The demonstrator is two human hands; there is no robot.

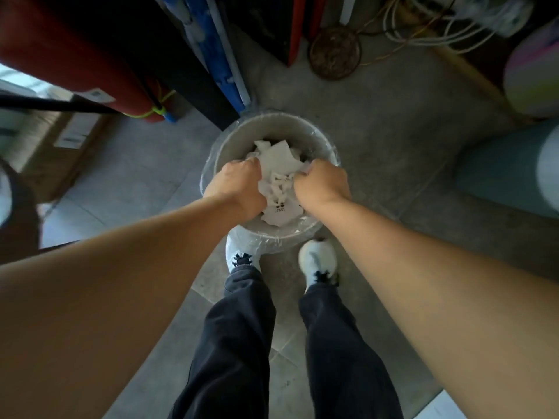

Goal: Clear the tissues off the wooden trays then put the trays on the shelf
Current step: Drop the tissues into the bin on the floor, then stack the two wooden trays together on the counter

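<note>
A round grey bin lined with a clear plastic bag stands on the floor just ahead of my feet. Crumpled white tissues fill it. My left hand and my right hand are both down inside the bin, side by side, fingers curled into the tissues between them. My fingertips are hidden in the paper. No wooden tray or shelf for the trays shows in this view.
Dark cabinet with blue and white poles leans just behind the bin. A red cylinder hangs at upper left, a cardboard box at left. Cables and a round metal base lie at the back. A teal object stands right.
</note>
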